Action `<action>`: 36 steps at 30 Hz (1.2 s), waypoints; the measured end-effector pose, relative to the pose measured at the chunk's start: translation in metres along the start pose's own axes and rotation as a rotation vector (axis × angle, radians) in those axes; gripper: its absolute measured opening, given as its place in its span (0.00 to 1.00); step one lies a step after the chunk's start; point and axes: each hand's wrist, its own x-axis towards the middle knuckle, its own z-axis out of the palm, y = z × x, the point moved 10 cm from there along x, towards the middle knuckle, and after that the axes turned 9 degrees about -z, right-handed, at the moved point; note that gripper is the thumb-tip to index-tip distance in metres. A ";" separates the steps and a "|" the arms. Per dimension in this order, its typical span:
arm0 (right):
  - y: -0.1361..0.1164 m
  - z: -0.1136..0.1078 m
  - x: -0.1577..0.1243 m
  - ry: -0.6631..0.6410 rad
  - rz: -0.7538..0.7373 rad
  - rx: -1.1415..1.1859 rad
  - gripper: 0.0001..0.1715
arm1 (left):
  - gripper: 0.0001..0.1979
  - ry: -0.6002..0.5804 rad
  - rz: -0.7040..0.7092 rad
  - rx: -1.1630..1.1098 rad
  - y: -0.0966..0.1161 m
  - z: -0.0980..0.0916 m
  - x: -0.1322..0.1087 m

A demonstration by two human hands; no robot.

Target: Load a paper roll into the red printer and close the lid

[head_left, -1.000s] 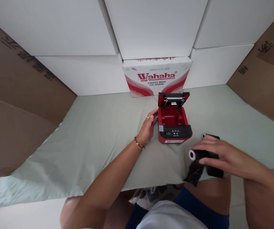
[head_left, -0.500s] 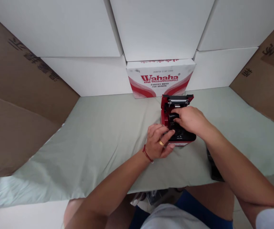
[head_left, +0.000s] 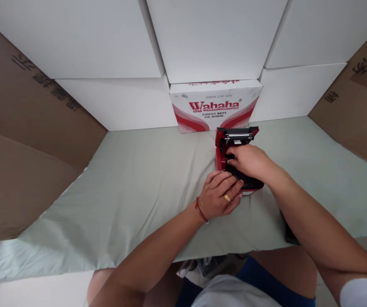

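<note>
A red and black label printer [head_left: 219,158] stands on the cloth with its lid [head_left: 238,131] raised at the back, showing a roller and a metal bar. My left hand [head_left: 220,194], wearing a gold ring and a red string bracelet, is closed over the printer's front left corner. My right hand [head_left: 247,160] reaches into the printer's open bay from the right. Its thumb and fingers close around a black rounded part [head_left: 229,159] in there, which the hand mostly hides.
A pale green cloth [head_left: 138,179] covers the table. Behind the printer stands a white and red Wahaha carton [head_left: 215,106] against white boxes [head_left: 215,38]. Brown cardboard [head_left: 36,128] walls both sides. Near the front edge a black object [head_left: 289,230] is partly hidden under my right forearm.
My left hand has slid right and slightly towards me along the printer's front corner. My right hand sits lower in the bay, covering more of the black part.
</note>
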 end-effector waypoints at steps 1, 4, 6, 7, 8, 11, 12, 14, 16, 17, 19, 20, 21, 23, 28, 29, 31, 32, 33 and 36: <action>0.004 -0.008 -0.008 0.078 -0.027 0.103 0.14 | 0.25 -0.010 0.001 -0.001 0.000 0.001 0.000; 0.045 -0.053 -0.044 0.600 0.041 0.401 0.24 | 0.24 0.007 0.036 0.033 0.005 -0.002 0.002; 0.076 -0.067 -0.068 0.914 0.138 0.448 0.28 | 0.22 0.043 0.069 0.078 0.011 -0.005 0.005; 0.084 -0.067 -0.070 0.975 0.153 0.456 0.30 | 0.22 0.059 0.081 0.098 0.013 -0.006 0.005; 0.088 -0.062 -0.065 0.973 0.143 0.481 0.32 | 0.22 0.068 0.086 0.112 0.014 -0.007 0.006; 0.082 -0.041 -0.043 0.842 0.065 0.598 0.38 | 0.26 0.035 0.075 0.104 0.015 -0.005 0.007; 0.078 -0.036 -0.041 0.814 0.047 0.623 0.38 | 0.27 0.021 0.071 0.096 0.014 -0.004 0.007; 0.069 -0.032 -0.047 0.818 0.018 0.635 0.33 | 0.26 0.017 0.073 0.104 0.015 -0.004 0.007; 0.061 -0.031 -0.062 0.856 -0.033 0.618 0.28 | 0.22 0.053 0.086 0.142 0.016 -0.007 0.007; 0.057 -0.030 -0.070 0.869 -0.075 0.607 0.26 | 0.19 0.075 0.092 0.162 0.018 -0.008 0.007; 0.049 -0.024 -0.082 0.857 -0.183 0.585 0.24 | 0.17 0.106 0.089 0.188 0.019 -0.010 0.006; 0.045 -0.019 -0.087 0.844 -0.229 0.570 0.24 | 0.17 0.115 0.081 0.195 0.018 -0.010 0.006; 0.042 -0.014 -0.090 0.833 -0.262 0.552 0.24 | 0.18 0.119 0.070 0.199 0.018 -0.009 0.005; 0.040 -0.006 -0.095 0.841 -0.293 0.517 0.23 | 0.20 0.120 0.052 0.201 0.016 -0.008 0.002; 0.034 -0.003 -0.102 0.904 -0.354 0.509 0.19 | 0.26 0.132 -0.045 0.035 -0.003 -0.017 0.000; 0.033 -0.004 -0.103 0.903 -0.365 0.513 0.19 | 0.28 0.138 -0.102 -0.033 -0.013 -0.021 0.001; 0.032 -0.005 -0.103 0.903 -0.370 0.520 0.19 | 0.30 0.137 -0.232 -0.159 -0.034 -0.026 0.003; 0.032 -0.005 -0.103 0.904 -0.364 0.523 0.19 | 0.30 0.125 -0.290 -0.209 -0.043 -0.026 0.003; 0.032 -0.005 -0.103 0.902 -0.352 0.524 0.19 | 0.29 0.112 -0.336 -0.246 -0.051 -0.026 0.004; 0.032 -0.006 -0.102 0.915 -0.316 0.523 0.20 | 0.24 0.111 -0.370 -0.301 -0.059 -0.028 0.005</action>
